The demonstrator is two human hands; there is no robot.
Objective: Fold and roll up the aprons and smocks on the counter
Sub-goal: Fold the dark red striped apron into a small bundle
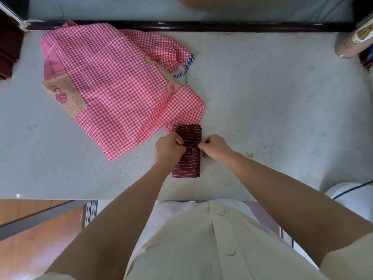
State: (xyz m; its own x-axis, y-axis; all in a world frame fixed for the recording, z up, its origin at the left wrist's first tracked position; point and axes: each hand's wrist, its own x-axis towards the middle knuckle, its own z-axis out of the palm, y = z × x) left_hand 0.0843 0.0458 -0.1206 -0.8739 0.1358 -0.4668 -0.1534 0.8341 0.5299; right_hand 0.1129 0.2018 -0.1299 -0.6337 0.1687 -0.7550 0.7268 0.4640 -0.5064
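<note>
A dark red apron with thin white stripes [188,164] lies folded into a narrow bundle on the grey counter [272,110], pointing away from me. My left hand [168,149] grips its strap on the left side at mid-length. My right hand [215,147] pinches the strap on the right side, level with the left hand. A pink and white gingham smock [113,91] with a beige pocket and cartoon patches lies spread flat at the back left; its lower right corner touches the far end of the striped bundle.
A dark wooden ledge [222,27] runs along the counter's far edge. A pale bottle [355,41] lies at the far right corner. A white rounded object with a blue cord [351,194] sits at the near right. Brown floor shows below left.
</note>
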